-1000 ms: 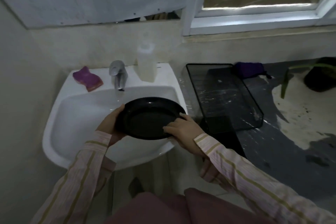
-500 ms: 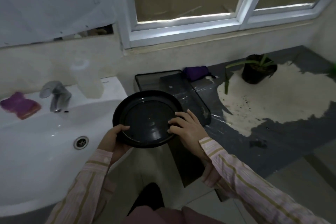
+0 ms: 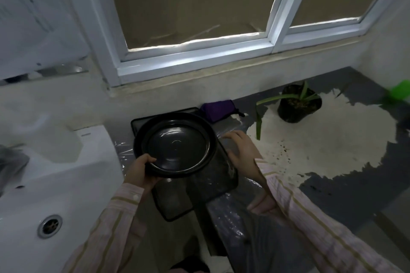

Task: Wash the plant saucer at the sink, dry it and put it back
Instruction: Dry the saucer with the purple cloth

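Gripping saucer (image 3: 175, 146) lower-left rim: left hand (image 3: 142, 173)

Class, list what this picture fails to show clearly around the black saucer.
Head view only.
Tap: blurred, cut off by the left edge.
Green object: cut off by the right edge, unidentifiable.
Mesh tray: far end hidden behind the saucer.
Left hand: fingers hidden under the saucer.

Right of right hand (image 3: 240, 150): we see open counter (image 3: 332, 186) as far as the potted plant (image 3: 298, 106).
Beyond it: purple cloth (image 3: 218, 107), then wall.
Left of it: saucer (image 3: 175, 145) over mesh tray (image 3: 221, 175) blocks passage.
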